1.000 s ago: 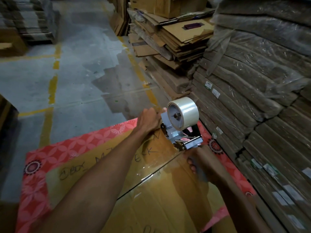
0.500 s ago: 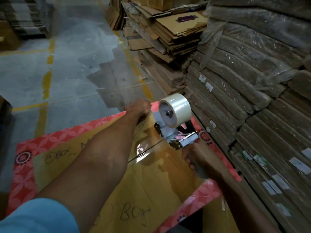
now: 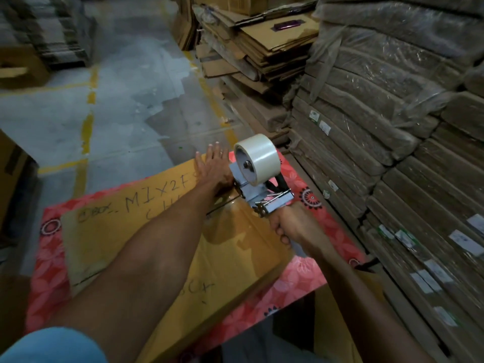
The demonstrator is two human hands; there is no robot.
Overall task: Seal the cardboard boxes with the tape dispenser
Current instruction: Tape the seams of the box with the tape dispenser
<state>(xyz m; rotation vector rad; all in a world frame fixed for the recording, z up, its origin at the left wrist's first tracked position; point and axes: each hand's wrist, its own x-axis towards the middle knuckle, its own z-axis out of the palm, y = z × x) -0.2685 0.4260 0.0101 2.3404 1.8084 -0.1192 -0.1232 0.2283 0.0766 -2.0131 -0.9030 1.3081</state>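
The right hand [image 3: 286, 226] grips the grey metal tape dispenser [image 3: 258, 179] on the yellow-brown cardboard box [image 3: 162, 231], with the left hand [image 3: 213, 166] pressed flat beside it, fingers spread.

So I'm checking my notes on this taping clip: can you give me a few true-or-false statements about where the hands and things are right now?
1. The right hand grips the metal tape dispenser. True.
2. The left hand is clenched in a fist. False: it lies flat, fingers spread, on the brown cardboard box.
3. The clear tape roll is nearly used up. False: it looks thick.
4. Handwriting marks the box. True.
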